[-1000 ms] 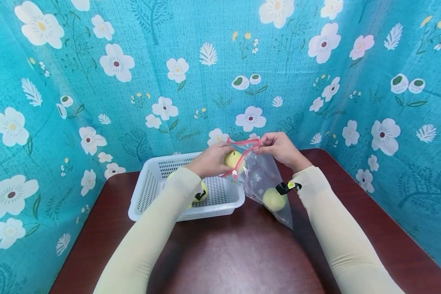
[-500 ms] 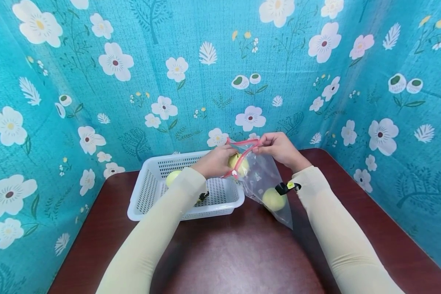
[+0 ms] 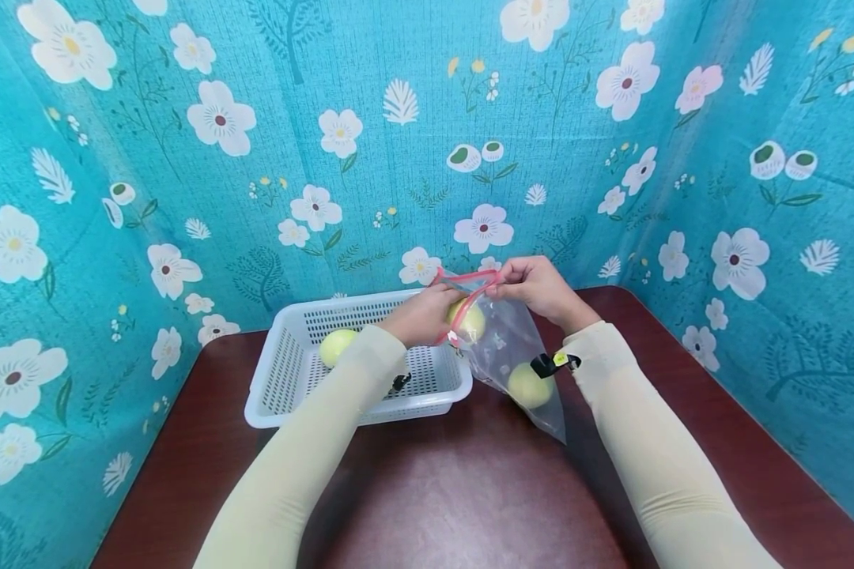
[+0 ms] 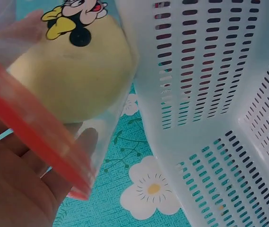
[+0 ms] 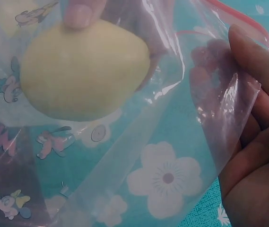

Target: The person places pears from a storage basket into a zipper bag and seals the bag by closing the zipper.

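In the head view my left hand (image 3: 421,318) reaches into the mouth of a clear zip bag (image 3: 504,336) with red edging. It holds a pale yellow pear (image 3: 473,324) just inside the opening. In the right wrist view, a thumb presses on top of this pear (image 5: 84,73), seen through the plastic. My right hand (image 3: 538,290) pinches the bag's edge at the right of the opening. A second pear (image 3: 530,386) lies low in the bag. Cartoon figures are printed on the plastic, one of them overlapping the held pear (image 4: 77,71) in the left wrist view.
A white slotted basket (image 3: 427,408) stands left of the bag, under my left forearm, with a pear (image 3: 335,348) inside. The dark red table (image 3: 441,490) spreads out in front. A turquoise flowered curtain (image 3: 370,190) encloses the back and sides.
My left hand has moved right with the pear, carrying it further into the bag. More of the basket's pear shows now. The right hand keeps its hold on the bag's edge.
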Demonstrator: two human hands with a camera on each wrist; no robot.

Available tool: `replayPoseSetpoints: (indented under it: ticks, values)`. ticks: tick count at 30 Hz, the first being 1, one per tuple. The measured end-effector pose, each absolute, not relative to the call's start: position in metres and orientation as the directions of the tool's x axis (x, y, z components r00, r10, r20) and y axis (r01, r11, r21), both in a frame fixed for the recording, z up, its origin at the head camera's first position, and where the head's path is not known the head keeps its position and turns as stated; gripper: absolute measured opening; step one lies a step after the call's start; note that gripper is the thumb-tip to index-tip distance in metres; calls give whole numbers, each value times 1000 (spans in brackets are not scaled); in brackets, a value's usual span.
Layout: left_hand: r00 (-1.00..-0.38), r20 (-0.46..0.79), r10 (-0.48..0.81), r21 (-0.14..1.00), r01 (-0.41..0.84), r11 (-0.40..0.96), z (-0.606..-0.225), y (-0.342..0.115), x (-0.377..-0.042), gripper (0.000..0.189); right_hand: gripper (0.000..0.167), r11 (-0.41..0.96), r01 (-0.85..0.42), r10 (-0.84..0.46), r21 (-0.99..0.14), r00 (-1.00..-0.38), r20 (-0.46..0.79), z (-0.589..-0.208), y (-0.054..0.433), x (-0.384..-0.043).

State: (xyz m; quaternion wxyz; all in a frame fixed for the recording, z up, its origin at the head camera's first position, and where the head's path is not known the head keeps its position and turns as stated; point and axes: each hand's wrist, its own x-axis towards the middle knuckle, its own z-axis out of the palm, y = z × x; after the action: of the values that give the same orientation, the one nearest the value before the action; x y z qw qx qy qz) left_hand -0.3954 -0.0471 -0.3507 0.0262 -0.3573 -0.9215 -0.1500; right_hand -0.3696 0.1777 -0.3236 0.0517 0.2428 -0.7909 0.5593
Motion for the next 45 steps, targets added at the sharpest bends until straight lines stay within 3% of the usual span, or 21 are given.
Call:
replayPoseSetpoints:
  ticks: [8, 17, 25, 30, 37, 45]
  values:
    - [-742, 179, 646, 305, 666, 681, -358, -46, -396, 53, 11, 260, -455, -330, -852, -871, 364, -323, 177, -368]
    - [-771, 174, 613, 400, 624, 671, -362, -45, -394, 46, 10, 256, -429, -301, -866, -887, 350, -343, 185, -390]
    - [-748, 168, 642, 328, 656, 679, -365, -45, -394, 32, 14, 220, -449, -316, -866, -873, 373, -344, 187, -389]
    - [-753, 151, 641, 277, 655, 703, -368, -46, -395, 33, 14, 226, -459, -319, -859, -868, 380, -346, 189, -390]
    - [-766, 120, 631, 301, 634, 712, -366, -48, -393, 43, 13, 246, -431, -293, -868, -887, 358, -346, 192, -391]
    - [-734, 141, 664, 278, 673, 685, -356, -60, -387, 32, 12, 268, -439, -282, -857, -887, 366, -345, 195, -391]
